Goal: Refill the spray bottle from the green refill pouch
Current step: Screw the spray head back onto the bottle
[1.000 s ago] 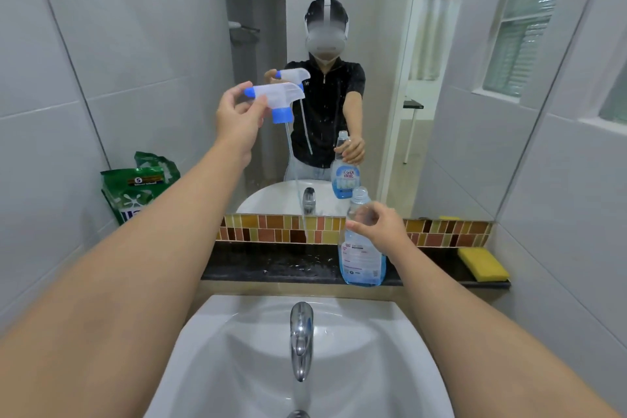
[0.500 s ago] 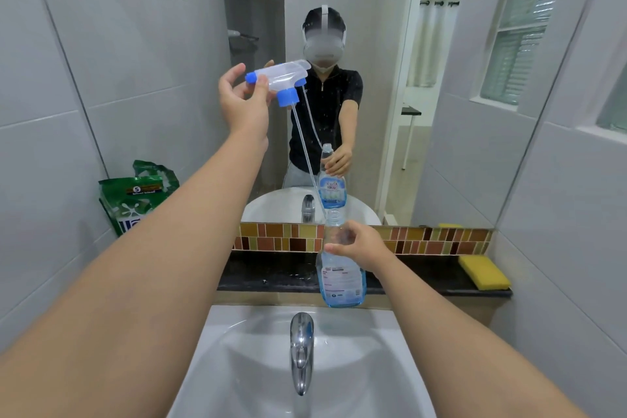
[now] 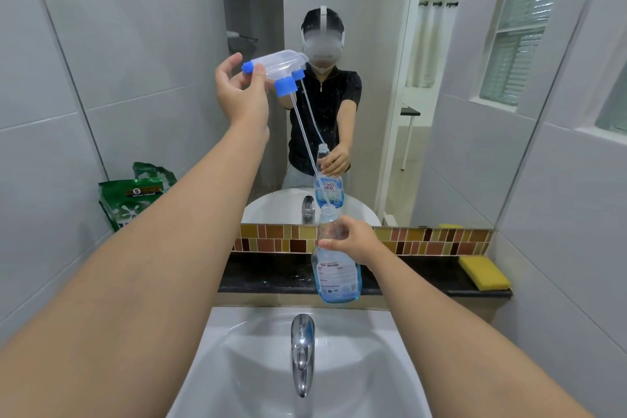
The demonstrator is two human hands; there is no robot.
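Two bare arms reach forward over a white sink (image 3: 390, 343) with a shiny metal tap (image 3: 302, 353) in the middle. Just behind the sink runs a dark worktop (image 3: 271, 276), a thin black ledge along the wall. The right hand (image 3: 356, 243) is wrapped around the neck of the spray bottle (image 3: 336, 268), which is clear with blue liquid low inside and a white label. The bottle's mouth is open, and its bottom hangs at the front edge of the worktop. A yellow sponge (image 3: 483, 272) lies far to the right on the worktop. The green refill pouch (image 3: 132, 195) stands at the left end, leaning on the grey tiled wall (image 3: 68, 78), well apart from the bottle. Higher up, the left hand (image 3: 242, 95) holds the spray head (image 3: 274, 69), clear plastic with blue parts, pinched by its nozzle end. Its long thin tube (image 3: 307, 146) slants down to just above the bottle's mouth. A strip of small brown and yellow tiles (image 3: 434, 241) runs behind the worktop. Above it a big mirror (image 3: 373, 44) shows the person, the bottle and a bright doorway. A window (image 3: 529, 20) sits on the right wall.
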